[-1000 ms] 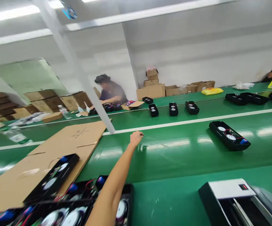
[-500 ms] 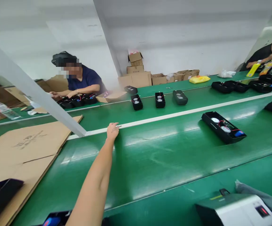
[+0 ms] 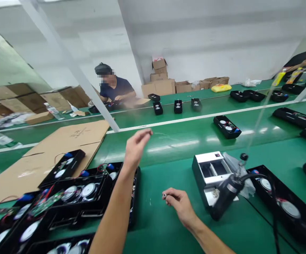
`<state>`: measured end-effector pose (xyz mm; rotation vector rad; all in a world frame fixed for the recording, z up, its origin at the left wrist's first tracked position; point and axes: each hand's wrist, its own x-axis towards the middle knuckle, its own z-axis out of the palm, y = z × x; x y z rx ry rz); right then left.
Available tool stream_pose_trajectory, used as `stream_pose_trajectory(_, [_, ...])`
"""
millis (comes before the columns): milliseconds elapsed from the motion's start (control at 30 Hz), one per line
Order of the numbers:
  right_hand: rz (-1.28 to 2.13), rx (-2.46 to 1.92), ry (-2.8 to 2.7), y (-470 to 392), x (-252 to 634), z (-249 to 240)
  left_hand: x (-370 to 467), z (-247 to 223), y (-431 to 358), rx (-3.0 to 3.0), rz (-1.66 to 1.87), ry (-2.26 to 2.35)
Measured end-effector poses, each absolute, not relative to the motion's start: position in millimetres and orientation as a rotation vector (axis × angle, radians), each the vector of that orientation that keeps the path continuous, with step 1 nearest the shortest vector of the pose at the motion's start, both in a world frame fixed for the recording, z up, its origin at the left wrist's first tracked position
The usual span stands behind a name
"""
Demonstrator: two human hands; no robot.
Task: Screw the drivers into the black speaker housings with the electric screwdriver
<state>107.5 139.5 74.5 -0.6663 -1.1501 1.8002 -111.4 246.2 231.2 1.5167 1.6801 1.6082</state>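
Note:
My left hand (image 3: 137,147) is raised over the near edge of the green conveyor, fingers pressed together; anything in them is too small to make out. Lower and to the right, my right hand (image 3: 178,204) pinches a small metal piece (image 3: 164,196) above the green bench (image 3: 153,225). Left of my left forearm lie several open black speaker housings (image 3: 79,192) with round speakers, wires and blue parts. Right of my right hand is a white and black machine (image 3: 213,169), with a black electric screwdriver (image 3: 228,195) hanging in front of it.
Cardboard (image 3: 71,141) lies flat at the left. A white post (image 3: 100,106) slants up from the rail. More black housings (image 3: 226,127) sit on the conveyor. A co-worker (image 3: 116,84) sits across it, another person at the far right. A long housing (image 3: 282,204) lies at the right.
The view has shifted, showing more of the near bench. My left hand has come off the white rail, toward me. My right hand has come into view with the small metal piece.

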Motion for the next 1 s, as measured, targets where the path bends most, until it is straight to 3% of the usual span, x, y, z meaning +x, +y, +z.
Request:
stream_pose_trajectory(133, [1.901,-0.575,-0.965,112,128,105,-44,191,96,1.399,1.365,1.402])
stream_pose_trajectory(233, [1.920,-0.576,-0.949,88,137,109,-8,153,48,1.236,1.274,1.311])
stream_pose_trajectory(300, [1.870,-0.656,-1.026,77,149,104,6,134,39,0.977,1.419,1.273])
stream_pose_trajectory(400, [1.374,-0.909,-1.087,78,184,93,17,116,38,0.515,1.661,1.131])
stream_pose_trajectory(500, [0.644,-1.139,-0.936,103,233,93,22,112,35,0.320,1.698,1.022])
stream_pose_trajectory(533, [0.551,-1.198,-0.941,115,247,96,24,113,33,0.230,1.682,0.972])
stream_pose_trajectory(700, [1.055,-1.137,-1.080,153,267,105,36,121,28,-0.149,1.606,0.839])
stream_pose_trajectory(867, [1.127,-1.011,-0.960,138,245,101,32,101,29,0.131,1.589,1.031])
stream_pose_trajectory(1000, [1.170,-0.907,-0.799,130,247,125,32,88,35,0.426,1.479,1.161])
